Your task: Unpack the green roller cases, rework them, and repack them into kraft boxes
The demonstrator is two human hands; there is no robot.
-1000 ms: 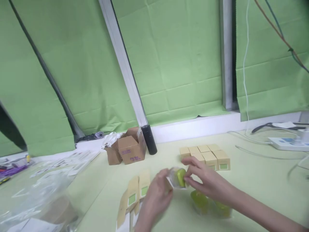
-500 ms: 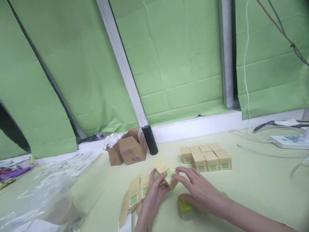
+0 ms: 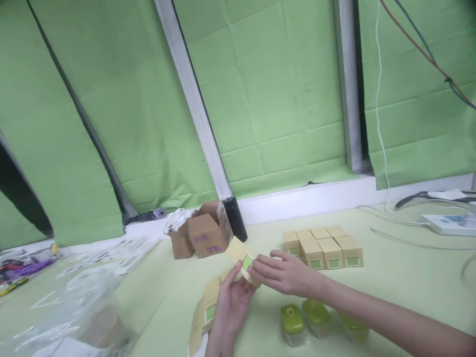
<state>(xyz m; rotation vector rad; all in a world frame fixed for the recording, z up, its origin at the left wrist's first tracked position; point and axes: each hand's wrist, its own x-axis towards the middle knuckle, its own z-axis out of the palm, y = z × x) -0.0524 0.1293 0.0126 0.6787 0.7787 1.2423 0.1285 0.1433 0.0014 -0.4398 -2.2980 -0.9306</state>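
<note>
Green cloth hangs behind your pale green table (image 3: 390, 277), crossed by a slanting grey post (image 3: 197, 109). Far to the left of your fingers lies clear plastic wrap (image 3: 74, 307), with loose paper slips (image 3: 111, 250) beyond it. Nearer, just left of your left hand (image 3: 230, 307), flat unfolded cartons (image 3: 206, 312) rest on the table. Behind and to the left of your fingertips stands an open brown cardboard box (image 3: 203, 235), and a black cylinder (image 3: 235, 225) leans just beside it.

Your left hand comes up from below with its fingers curled around the lower edge of a small tan carton (image 3: 243, 260) that has a green label; thumb and fingers pinch it. Your right hand (image 3: 286, 272) meets it from the right, fingers closed on the carton's other side, so both hands hold the carton above the table, tilted, with a flap standing open at its upper left.

Below your right wrist sit three clear jars with green lids (image 3: 318, 317) in a row on the table. Beyond your right fingers is a tidy block of closed tan cartons (image 3: 323, 245), touching one another. Far right, a white power strip (image 3: 448, 223) lies among cables.
</note>
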